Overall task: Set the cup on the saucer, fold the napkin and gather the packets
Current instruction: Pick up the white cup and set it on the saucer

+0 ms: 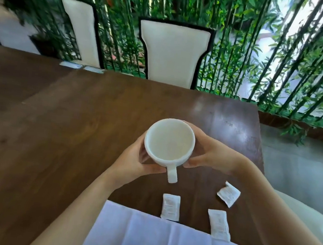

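A white empty cup (169, 142) is held above the brown table, its handle pointing toward me. My left hand (139, 162) grips its left side and my right hand (211, 155) cups its right side. No saucer shows in view. A pale unfolded napkin (169, 244) with crease lines lies flat at the near table edge. Three white packets lie apart near it: one packet (170, 206) below the cup, a second packet (218, 224) touching the napkin's far edge, and a third packet (228, 194) tilted to the right under my right forearm.
The wooden table (74, 123) ends at its right edge near my right arm. Two white chairs with black trim (174, 52) stand on the far side before a bamboo screen. Two small white items (81, 67) lie at the far table edge.
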### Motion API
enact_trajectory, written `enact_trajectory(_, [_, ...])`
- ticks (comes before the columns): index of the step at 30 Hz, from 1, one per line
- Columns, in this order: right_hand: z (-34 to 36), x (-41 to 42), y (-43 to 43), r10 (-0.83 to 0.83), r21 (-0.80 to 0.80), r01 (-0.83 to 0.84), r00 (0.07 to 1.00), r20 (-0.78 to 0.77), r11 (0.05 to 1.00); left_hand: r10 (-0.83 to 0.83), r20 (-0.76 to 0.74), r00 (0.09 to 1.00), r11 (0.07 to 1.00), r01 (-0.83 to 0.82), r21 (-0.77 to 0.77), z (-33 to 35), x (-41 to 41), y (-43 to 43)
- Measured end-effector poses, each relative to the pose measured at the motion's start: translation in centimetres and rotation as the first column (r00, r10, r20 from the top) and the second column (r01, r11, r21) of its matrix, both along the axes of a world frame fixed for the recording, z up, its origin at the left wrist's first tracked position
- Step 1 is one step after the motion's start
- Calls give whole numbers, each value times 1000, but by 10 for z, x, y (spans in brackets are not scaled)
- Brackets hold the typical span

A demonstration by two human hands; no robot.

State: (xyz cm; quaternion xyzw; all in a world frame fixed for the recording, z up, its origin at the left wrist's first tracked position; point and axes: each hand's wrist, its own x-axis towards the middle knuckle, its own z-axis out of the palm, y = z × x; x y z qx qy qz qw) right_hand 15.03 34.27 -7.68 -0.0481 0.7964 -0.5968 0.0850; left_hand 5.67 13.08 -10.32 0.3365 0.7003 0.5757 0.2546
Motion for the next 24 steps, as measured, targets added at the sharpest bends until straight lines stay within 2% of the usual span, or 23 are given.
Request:
enact_trajectory(7, [37, -37, -99, 157, -69, -161, 986, -63, 985, 203, -64, 977, 978, -200, 55, 48, 8, -111])
enact_trajectory(11, [48, -59, -171, 286, -148, -293, 956, -64, 945, 368, -51, 928, 929, -365, 61, 66, 16, -189])
enact_trajectory(17, [51, -86, -289, 461, -335, -451, 886, -53, 827, 614, -41, 789, 788, -608, 95, 70, 42, -303])
enact_trajectory(21, [36, -99, -363, 608, -328, -580, 794, -23, 746, 746, -56, 664, 666, -745, 37, 51, 60, -370])
enact_trajectory(24, [16, -107, -410, 670, -315, -630, 742, 23, 710, 788, -63, 612, 612, -790, -24, 31, 67, -411])
